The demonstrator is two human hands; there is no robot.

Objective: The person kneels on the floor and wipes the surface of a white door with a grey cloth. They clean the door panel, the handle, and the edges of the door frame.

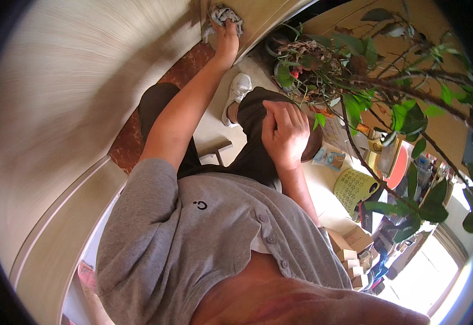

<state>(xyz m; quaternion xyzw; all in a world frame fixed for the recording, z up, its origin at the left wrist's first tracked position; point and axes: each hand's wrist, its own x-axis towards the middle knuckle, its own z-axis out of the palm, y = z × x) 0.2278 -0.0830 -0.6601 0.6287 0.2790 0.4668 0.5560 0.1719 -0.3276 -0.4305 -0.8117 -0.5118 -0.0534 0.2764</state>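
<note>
My left hand (pixel 227 42) is shut on a crumpled greyish-white cloth (pixel 225 15). It presses the cloth to the pale wooden surface (pixel 262 16) at the top, close to the corner with a large wood-grain panel (pixel 57 77). My left arm stretches forward along that panel and casts a shadow on it. Above my right knee, my right hand (pixel 286 130) has its back toward the camera and its fingers curled in. Nothing shows in it, though its palm is hidden. Both legs are bent in dark trousers (pixel 256 118).
A leafy potted plant (pixel 358 77) spreads its branches over the right side. Beyond my right arm are a yellow-green bin (pixel 352 189), cardboard boxes (pixel 354 239) and clutter. A dark red marbled strip (pixel 128 140) borders the left panel. A white shoe (pixel 238 91) rests on the floor.
</note>
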